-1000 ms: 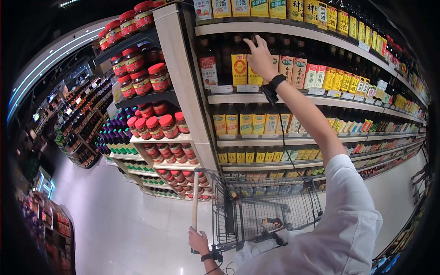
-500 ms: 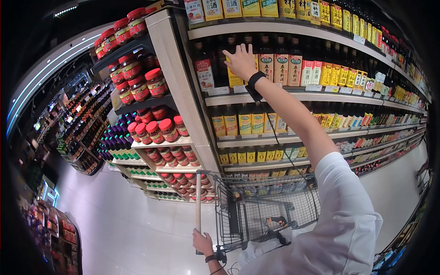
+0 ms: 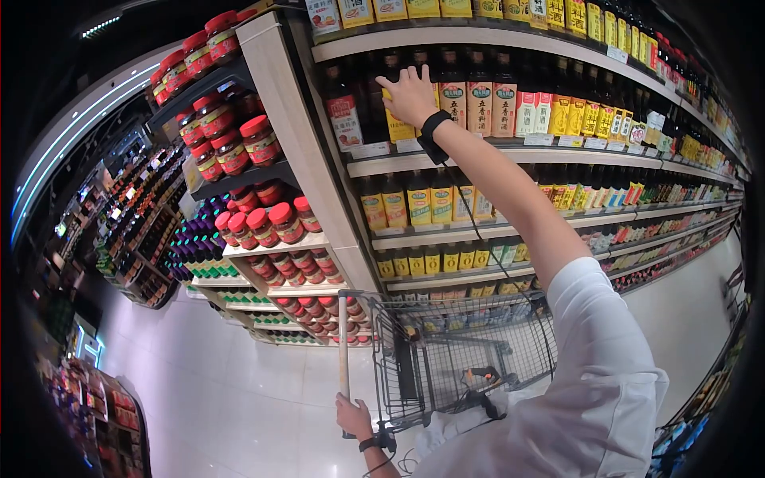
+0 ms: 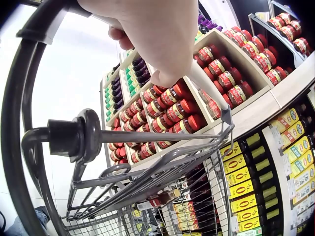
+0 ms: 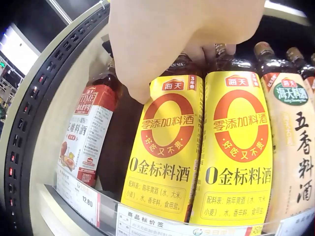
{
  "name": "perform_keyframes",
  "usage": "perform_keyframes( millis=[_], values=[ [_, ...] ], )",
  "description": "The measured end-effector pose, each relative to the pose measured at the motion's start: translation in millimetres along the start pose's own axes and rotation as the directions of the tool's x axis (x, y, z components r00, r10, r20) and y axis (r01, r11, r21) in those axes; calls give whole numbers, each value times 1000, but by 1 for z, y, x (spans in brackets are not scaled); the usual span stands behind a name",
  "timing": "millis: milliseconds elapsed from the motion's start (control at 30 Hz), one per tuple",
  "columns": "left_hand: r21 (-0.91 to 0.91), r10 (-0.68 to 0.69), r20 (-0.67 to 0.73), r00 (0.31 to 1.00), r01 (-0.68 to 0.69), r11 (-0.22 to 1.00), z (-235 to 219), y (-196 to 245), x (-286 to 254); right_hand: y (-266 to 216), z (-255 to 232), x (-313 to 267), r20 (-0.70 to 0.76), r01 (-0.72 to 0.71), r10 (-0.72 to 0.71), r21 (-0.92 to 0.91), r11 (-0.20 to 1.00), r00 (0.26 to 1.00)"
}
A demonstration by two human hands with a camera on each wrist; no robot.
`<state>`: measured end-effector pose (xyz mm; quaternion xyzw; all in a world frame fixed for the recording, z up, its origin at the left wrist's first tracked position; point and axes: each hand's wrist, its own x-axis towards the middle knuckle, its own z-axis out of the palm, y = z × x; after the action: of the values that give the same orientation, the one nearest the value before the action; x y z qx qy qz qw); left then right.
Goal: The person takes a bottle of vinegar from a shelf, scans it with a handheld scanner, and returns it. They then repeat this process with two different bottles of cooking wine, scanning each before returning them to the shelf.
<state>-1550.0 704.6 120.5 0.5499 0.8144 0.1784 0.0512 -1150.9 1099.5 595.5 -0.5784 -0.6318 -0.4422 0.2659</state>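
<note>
Head view: the right hand (image 3: 412, 97) was raised with fingers apart at bottle-neck height, the yellow-labelled bottle (image 3: 396, 127) just under it; the cart handle (image 3: 343, 342) was gripped by the left hand (image 3: 355, 418). Left wrist view: that hand was cut off at the top edge, red-lidded jars (image 4: 174, 112) beyond it. Right wrist view: the thumb (image 5: 140, 88) was placed at the bottle's shoulder; the cap was hidden by the hand, so a closed grip couldn't be told. Bottle was judged heavy, stiff, slick, likely breakable; best held by the neck.
</note>
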Motion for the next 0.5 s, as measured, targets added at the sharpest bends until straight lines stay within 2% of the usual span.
perform_keyframes(
  millis=[267,500],
  values=[
    [7,2,-7,1000,-2,1000,5,-1,0,-10,12,-3,-66,-36,29,-110,993,997],
    [13,9,6,1000,-9,1000,5,-3,0,-17,15,3,-58,-70,62,-141,988,996]
  ],
)
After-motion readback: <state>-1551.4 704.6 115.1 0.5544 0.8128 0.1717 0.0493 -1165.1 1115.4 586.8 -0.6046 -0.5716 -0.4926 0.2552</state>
